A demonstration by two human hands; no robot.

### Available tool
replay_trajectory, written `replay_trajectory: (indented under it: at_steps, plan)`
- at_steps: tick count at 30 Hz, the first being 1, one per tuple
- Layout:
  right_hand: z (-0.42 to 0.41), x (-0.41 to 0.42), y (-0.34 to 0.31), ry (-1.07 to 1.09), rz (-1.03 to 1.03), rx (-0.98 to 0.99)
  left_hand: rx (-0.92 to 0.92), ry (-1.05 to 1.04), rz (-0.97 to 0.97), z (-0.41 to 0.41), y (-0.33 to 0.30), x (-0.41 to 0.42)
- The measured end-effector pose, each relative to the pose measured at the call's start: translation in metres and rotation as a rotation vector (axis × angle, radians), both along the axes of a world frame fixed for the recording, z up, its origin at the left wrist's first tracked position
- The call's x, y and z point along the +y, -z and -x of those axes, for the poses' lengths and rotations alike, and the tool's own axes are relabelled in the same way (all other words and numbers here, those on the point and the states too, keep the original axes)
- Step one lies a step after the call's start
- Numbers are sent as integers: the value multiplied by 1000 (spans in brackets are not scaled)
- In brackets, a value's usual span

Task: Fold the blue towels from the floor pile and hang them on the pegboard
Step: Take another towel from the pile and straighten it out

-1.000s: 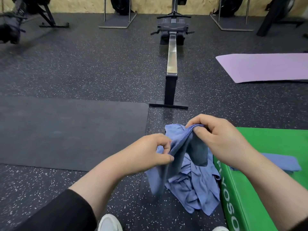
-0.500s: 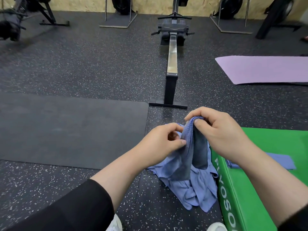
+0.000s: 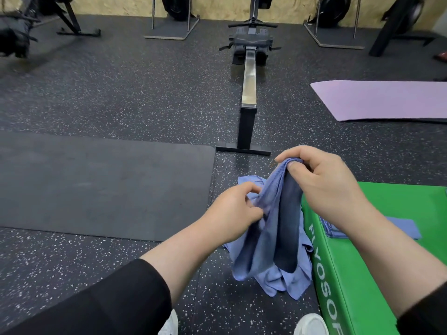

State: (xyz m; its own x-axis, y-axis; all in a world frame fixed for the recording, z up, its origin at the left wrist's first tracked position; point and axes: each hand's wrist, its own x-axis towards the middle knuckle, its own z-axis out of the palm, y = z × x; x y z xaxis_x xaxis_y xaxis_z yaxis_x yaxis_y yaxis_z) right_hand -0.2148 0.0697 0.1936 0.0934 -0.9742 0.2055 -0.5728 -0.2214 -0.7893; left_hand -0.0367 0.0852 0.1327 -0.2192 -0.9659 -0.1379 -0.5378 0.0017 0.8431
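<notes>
Blue towel up off the floor, hanging in loose folds at about 5 o'clock from frame centre — top edge pinched between thumb and curled fingers of the right hand, a lower fold gripped by the left hand, fingers closed round the cloth. Lower end of the towel draped down to the towel pile crumpled on the speckled floor, right against the side of the green box at 4 o'clock. On top of the box, a folded towel lying flat, partly hidden behind the right forearm. Black sleeves on both arms; white shoe tips at 6 o'clock. Further out — a black mat at 9 o'clock, flat on the floor; a rowing machine running away toward 12; a purple mat at 2 o'clock. Stands and dark equipment along the far wall, blurred at 10 o'clock.
</notes>
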Motion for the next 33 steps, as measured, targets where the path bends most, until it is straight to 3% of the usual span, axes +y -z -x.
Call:
replay_trajectory:
  at_steps: [3, 7, 16, 18, 22, 26, 28, 31, 33]
  plan:
    - [6, -1, -2, 69, 37, -106, -140, -127, -59, -11, 5, 0]
    - [23, -8, 3, 136, 56, -221, -457, -279, -17, -41, 13, -9]
    - [64, -22, 22, 301, 25, -240, -588, -476, 16, -108, 12, -17]
    - [69, -24, 26, 303, 6, -208, -443, -502, -59, -113, 6, -17]
    - [80, -30, 37, 287, -93, -106, 111, -512, -237, -113, -13, -13]
    - [87, -30, 45, 283, -169, -87, 286, -488, -190, -117, -20, -16]
    - [88, -30, 45, 282, -179, -93, 131, -406, -81, -121, -18, -18]
    - [88, -30, 43, 267, -204, -114, -242, -357, 130, -122, -13, -21]
    - [88, -30, 41, 265, -192, -139, -280, -414, 215, -121, -16, -22]
